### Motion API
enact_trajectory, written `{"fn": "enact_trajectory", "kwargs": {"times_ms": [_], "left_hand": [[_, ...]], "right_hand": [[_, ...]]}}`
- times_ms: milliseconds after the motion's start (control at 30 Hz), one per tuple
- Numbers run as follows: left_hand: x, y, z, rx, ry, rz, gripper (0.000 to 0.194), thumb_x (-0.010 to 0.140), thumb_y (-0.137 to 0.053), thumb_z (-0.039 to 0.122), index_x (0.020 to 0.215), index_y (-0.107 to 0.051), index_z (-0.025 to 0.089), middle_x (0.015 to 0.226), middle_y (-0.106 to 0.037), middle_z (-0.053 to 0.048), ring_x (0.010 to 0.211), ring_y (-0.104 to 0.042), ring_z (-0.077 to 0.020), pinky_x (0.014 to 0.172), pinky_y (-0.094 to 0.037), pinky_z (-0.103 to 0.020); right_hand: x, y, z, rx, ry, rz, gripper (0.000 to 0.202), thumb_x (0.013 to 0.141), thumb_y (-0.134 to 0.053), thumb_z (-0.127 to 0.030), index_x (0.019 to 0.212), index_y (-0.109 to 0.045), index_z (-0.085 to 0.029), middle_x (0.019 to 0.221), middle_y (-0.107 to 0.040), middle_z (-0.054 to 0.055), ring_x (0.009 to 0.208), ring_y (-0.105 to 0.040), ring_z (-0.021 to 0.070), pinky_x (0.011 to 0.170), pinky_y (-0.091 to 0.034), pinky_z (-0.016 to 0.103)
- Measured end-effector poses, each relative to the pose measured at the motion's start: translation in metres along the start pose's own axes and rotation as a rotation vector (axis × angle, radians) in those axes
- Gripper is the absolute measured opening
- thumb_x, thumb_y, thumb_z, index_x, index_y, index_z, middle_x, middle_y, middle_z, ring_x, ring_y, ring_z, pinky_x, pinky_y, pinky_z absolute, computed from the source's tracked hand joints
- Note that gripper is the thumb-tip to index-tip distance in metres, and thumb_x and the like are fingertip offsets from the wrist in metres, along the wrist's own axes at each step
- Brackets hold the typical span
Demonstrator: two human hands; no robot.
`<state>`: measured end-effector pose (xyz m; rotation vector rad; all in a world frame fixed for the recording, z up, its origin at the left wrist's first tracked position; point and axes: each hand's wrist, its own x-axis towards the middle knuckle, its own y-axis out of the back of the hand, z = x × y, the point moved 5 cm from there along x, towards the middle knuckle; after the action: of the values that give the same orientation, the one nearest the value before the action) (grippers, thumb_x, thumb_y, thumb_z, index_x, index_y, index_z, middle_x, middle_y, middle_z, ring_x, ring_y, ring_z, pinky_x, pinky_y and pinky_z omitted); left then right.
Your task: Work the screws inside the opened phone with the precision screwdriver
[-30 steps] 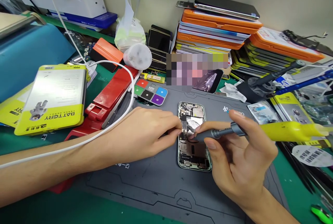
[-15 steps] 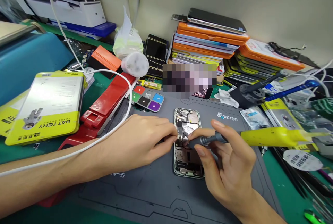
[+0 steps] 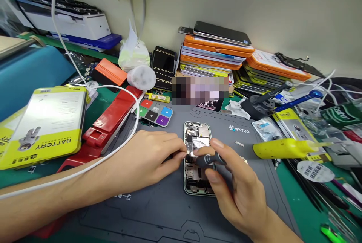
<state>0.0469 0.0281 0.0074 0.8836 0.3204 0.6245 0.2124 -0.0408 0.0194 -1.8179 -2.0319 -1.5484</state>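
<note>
An opened phone (image 3: pixel 196 130) with its insides exposed lies on a grey work mat (image 3: pixel 169 205). My left hand (image 3: pixel 147 160) pinches a small part at the phone's left edge, near its middle. My right hand (image 3: pixel 234 190) grips a dark grey screwdriver (image 3: pixel 209 159), whose tip points left into the phone next to my left fingertips. Both hands cover the phone's middle.
A yellow-handled tool (image 3: pixel 283 148) lies on the mat's right side. A white cable (image 3: pixel 118 149) runs over my left forearm. A red tool (image 3: pixel 110 118), a yellow battery box (image 3: pixel 48 126) and a coloured screw tray (image 3: pixel 154 111) sit left. Stacked orange cases (image 3: pixel 217 54) stand behind.
The view has tilted up and right, so everything sits lower and further left. My right hand has slid along the screwdriver, covering more of its shaft. My left hand holds its pinch.
</note>
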Motion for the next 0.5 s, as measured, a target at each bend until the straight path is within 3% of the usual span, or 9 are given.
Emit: {"fn": "enact_trajectory", "kwargs": {"times_ms": [100,233,333,500], "left_hand": [[-0.0007,0.0007,-0.0001,-0.003,0.000,0.003,0.021,0.101,-0.042,0.033,0.102,-0.062,0.026,0.089,-0.063,0.005,0.081,-0.058,-0.0113,0.069,-0.036,-0.028],[-0.0015,0.0006,0.0002,-0.007,-0.009,0.004,0.021,0.101,-0.043,0.032,0.103,-0.062,0.025,0.090,-0.064,0.005,0.082,-0.059,-0.0114,0.070,-0.037,-0.028],[-0.0017,0.0007,0.0005,-0.004,-0.008,0.001,0.022,0.101,-0.042,0.033,0.104,-0.062,0.025,0.092,-0.064,0.004,0.084,-0.059,-0.0118,0.072,-0.038,-0.029],[-0.0016,0.0012,0.0003,0.002,0.007,-0.005,0.021,0.101,-0.042,0.033,0.105,-0.062,0.026,0.092,-0.064,0.005,0.083,-0.060,-0.0116,0.072,-0.038,-0.028]], "right_hand": [[0.0037,0.0054,-0.0045,-0.103,0.019,0.023,0.071,0.090,-0.054,-0.001,0.155,-0.034,-0.023,0.130,-0.062,0.006,0.104,-0.064,0.0154,0.076,-0.056,0.027],[0.0036,0.0090,-0.0043,-0.107,0.033,0.009,0.067,0.090,-0.053,-0.004,0.153,-0.037,-0.020,0.133,-0.060,0.006,0.111,-0.061,0.0165,0.087,-0.055,0.029],[0.0016,0.0106,-0.0035,-0.121,0.034,0.028,0.066,0.088,-0.053,-0.002,0.151,-0.042,-0.020,0.128,-0.063,0.006,0.104,-0.062,0.0161,0.081,-0.055,0.029],[0.0020,0.0094,-0.0026,-0.120,0.022,0.029,0.067,0.089,-0.053,-0.002,0.152,-0.040,-0.021,0.133,-0.061,0.005,0.109,-0.062,0.0152,0.085,-0.054,0.028]]}}
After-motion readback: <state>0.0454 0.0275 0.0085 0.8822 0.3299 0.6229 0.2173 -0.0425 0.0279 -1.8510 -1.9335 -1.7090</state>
